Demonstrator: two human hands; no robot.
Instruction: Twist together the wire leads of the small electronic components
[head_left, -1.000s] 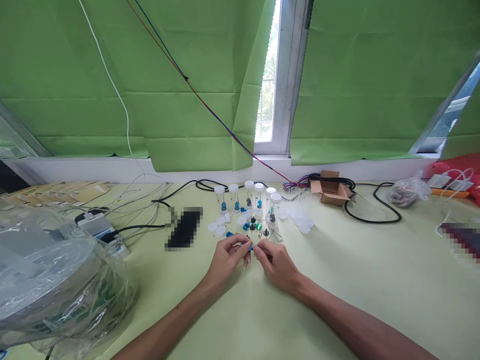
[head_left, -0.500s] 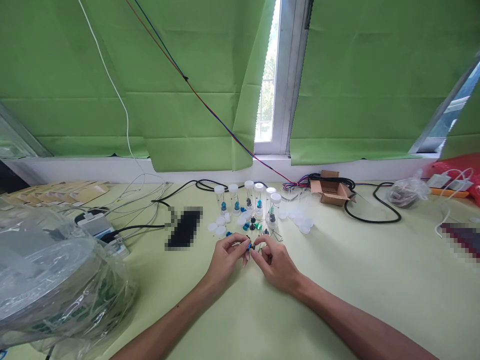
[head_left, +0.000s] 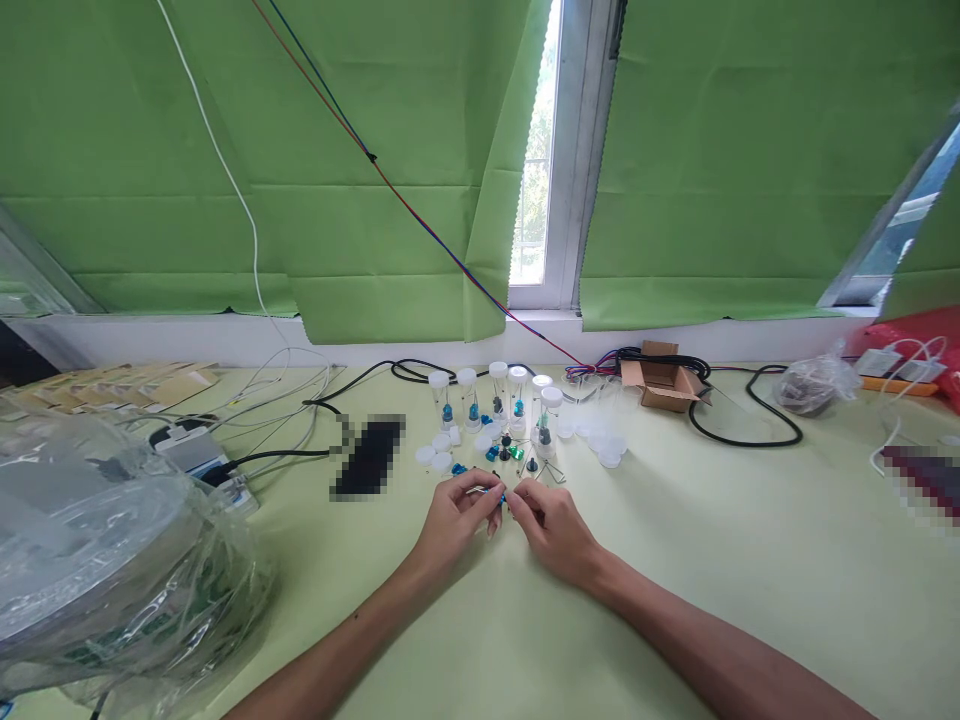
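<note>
My left hand [head_left: 454,515] pinches a small blue part [head_left: 503,497], mostly covered by the fingertips. Against its other side, my right hand [head_left: 556,528] is closed in a pinch; whatever lies between its fingers is hidden. Just beyond the hands lie loose blue pieces [head_left: 459,468], a green piece [head_left: 516,453], a black knob-like piece [head_left: 532,465] and thin bent metal keys [head_left: 554,472]. Behind them stand several clear tubes [head_left: 550,420] with white caps, holding small blue or dark parts. Round white caps [head_left: 441,462] lie to the left of these pieces.
A plastic-wrapped spool-like bulk [head_left: 135,560] fills the left side. A blurred dark rectangle [head_left: 369,455] lies near a power strip [head_left: 196,455]. At the back are an open cardboard box [head_left: 660,382] and a looped black cable [head_left: 750,442]. More white lids [head_left: 609,450] sit right of the tubes.
My right hand's fingertips have closed in toward my left hand, and its index finger is lower. The blue part is more covered, while the black knob-like piece shows more fully.
</note>
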